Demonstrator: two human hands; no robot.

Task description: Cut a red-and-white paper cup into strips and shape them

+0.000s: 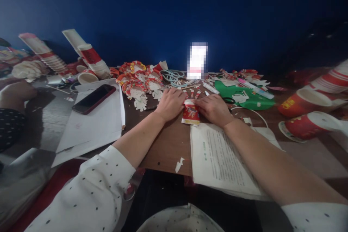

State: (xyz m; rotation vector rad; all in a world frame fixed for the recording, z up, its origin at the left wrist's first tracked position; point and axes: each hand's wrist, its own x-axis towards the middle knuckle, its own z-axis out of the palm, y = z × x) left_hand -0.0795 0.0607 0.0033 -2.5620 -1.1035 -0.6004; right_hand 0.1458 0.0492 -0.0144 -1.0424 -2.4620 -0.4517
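A piece of red printed paper cup [191, 112] lies on the brown table between my hands, its white-and-gold edge toward me. Narrow red and white strips fan out from its far side. My left hand [172, 103] is closed at the left edge of the piece, fingers bent and pressed together. From the right, my right hand [214, 109] grips the opposite edge, with its thumb side against the paper. Both sets of fingertips are partly hidden. Just beyond my right hand lies a white tube [210, 87].
Red paper cutouts [141, 83] pile up at the back left. A phone [94, 98] rests on white papers at left, near another person's arm [13, 94]. Printed sheets [217, 156] lie under my right forearm. Green paper [255, 98] and paper cups [307, 102] are at right; a lit screen [197, 59] stands behind.
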